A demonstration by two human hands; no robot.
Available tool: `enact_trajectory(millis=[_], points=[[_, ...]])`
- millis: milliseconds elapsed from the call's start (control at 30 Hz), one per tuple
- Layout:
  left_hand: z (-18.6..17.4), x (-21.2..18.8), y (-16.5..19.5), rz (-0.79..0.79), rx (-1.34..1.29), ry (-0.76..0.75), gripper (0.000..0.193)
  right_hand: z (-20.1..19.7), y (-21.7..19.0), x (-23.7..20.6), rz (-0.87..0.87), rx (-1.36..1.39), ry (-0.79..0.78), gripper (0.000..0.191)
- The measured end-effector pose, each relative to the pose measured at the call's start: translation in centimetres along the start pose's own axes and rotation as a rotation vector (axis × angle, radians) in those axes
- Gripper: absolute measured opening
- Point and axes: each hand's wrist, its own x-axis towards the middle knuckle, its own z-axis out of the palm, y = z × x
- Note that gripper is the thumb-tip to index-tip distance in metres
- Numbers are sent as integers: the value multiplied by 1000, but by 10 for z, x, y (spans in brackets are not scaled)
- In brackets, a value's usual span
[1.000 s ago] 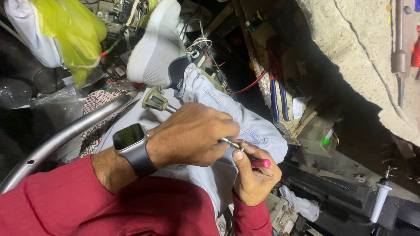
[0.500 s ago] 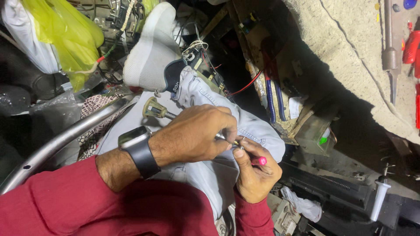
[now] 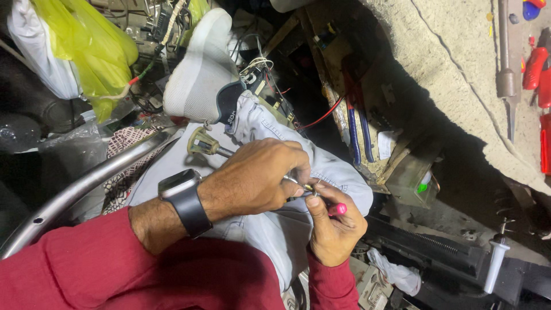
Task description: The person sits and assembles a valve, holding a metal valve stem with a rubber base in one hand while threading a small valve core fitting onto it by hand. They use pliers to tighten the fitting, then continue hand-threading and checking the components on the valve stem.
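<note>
My left hand, with a dark smartwatch on its wrist, is closed around a thin metal tool with a pale yellowish handle. The tool's tip meets a small part pinched in my right hand. That part has a pink end sticking out past the fingers. Both hands work over my knee in light blue jeans. My sleeves are red. The middle of the tool and most of the small part are hidden by fingers.
A grey-white shoe lies beyond the knee, beside tangled wires and circuit boards. A yellow plastic bag hangs at top left. A curved metal tube runs at left. Red-handled tools lie on a rough stone slab at right.
Both hands stay together on the small part, with only slight finger movement. The view has shifted a little.
</note>
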Motion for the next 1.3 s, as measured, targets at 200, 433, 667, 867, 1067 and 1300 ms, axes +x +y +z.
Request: enact_trajectory(millis=[200, 433, 667, 867, 1067, 1300], points=[[7, -6, -3, 23, -92, 49, 12, 0, -3, 0, -131, -183, -62, 23], [23, -15, -4, 36, -77, 37, 10, -2, -4, 3, -102, -187, -11, 20], [17, -9, 0, -7, -190, 131, 21, -5, -7, 7, -62, -18, 3, 18], [11, -6, 5, -10, -135, 64, 13, -3, -5, 6, -71, 34, 14, 17], [13, -6, 5, 24, -140, 75, 15, -6, -4, 4, -56, 27, 45, 18], [15, -5, 3, -9, -98, 68, 12, -4, 1, 3, -41, 34, 46, 19]])
